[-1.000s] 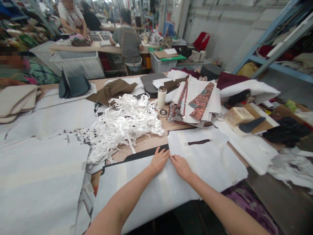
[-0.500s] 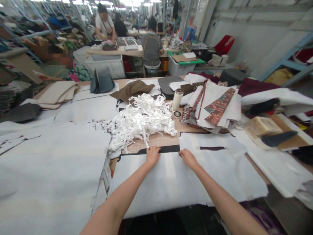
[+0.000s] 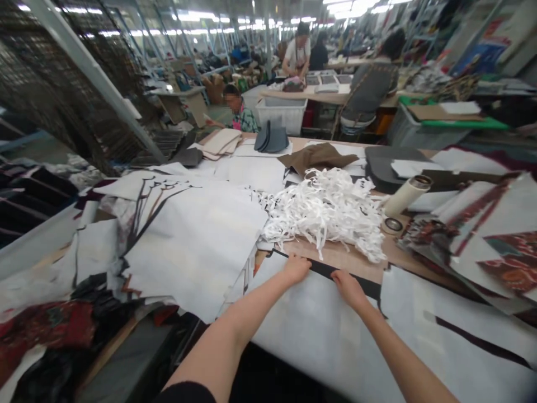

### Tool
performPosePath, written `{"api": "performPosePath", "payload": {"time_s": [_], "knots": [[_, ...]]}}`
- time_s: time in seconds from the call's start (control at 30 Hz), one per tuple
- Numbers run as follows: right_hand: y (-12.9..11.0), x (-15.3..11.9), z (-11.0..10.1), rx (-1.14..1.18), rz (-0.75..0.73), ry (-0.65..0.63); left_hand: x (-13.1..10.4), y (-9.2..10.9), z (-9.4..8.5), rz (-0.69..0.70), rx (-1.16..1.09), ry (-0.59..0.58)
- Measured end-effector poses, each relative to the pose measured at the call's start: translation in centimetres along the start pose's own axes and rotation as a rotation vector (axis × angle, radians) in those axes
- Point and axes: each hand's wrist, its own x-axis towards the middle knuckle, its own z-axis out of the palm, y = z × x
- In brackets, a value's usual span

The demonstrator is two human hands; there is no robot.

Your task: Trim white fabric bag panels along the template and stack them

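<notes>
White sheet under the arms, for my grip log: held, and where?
Left hand and right hand touch the sheet at its far edge; grip cannot be told.

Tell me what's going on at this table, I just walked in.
A person has both bare hands at the far edge of a large white sheet, where a black strip shows. The left hand and right hand are a little apart; whether either has a grip on the sheet is unclear. Just beyond lies a tangled heap of white strips, with a cream bottle standing to its right.
</notes>
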Motion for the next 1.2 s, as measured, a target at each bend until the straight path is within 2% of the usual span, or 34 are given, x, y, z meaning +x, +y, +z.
{"api": "performPosePath", "payload": {"time_s": [0.1, 0.17, 0.23, 0.37, 0.47, 0.57, 0.7, 0.93, 1.2], "knots": [[-0.4, 0.6, -0.2, -0.073, 0.030, 0.034, -2.5, -4.0, -0.7, -0.132, 0.003, 0.005], [-2.5, 1.8, 0.3, -0.093, -0.005, 0.072, -3.9, -6.3, -1.0, -0.242, -0.032, 0.037], [-5.8, 3.2, 1.3, -0.040, -0.135, 0.112, -4.9, -8.0, -0.8, -0.336, -0.065, 0.057], [-13.1, 6.1, 4.2, 0.078, -0.415, 0.147, -5.7, -9.9, 0.4, -0.483, -0.157, 0.073], [-15.9, 7.5, 5.7, 0.059, -0.420, 0.145, -5.9, -10.0, 1.5, -0.556, -0.219, 0.095], [-16.1, 8.3, 6.6, 0.044, -0.375, 0.145, -6.3, -9.5, 2.2, -0.578, -0.235, 0.170], [-15.4, 8.6, 6.8, 0.100, -0.373, 0.150, -7.1, -8.7, 2.8, -0.499, -0.100, 0.260], [-16.0, 8.2, 5.9, -0.042, -0.414, 0.120, -7.7, -8.5, 3.4, -0.365, 0.101, 0.239], [-17.1, 7.8, 6.4, -0.276, -0.358, 0.133, -8.8, -8.6, 2.3, -0.237, 0.251, 0.253]]}}
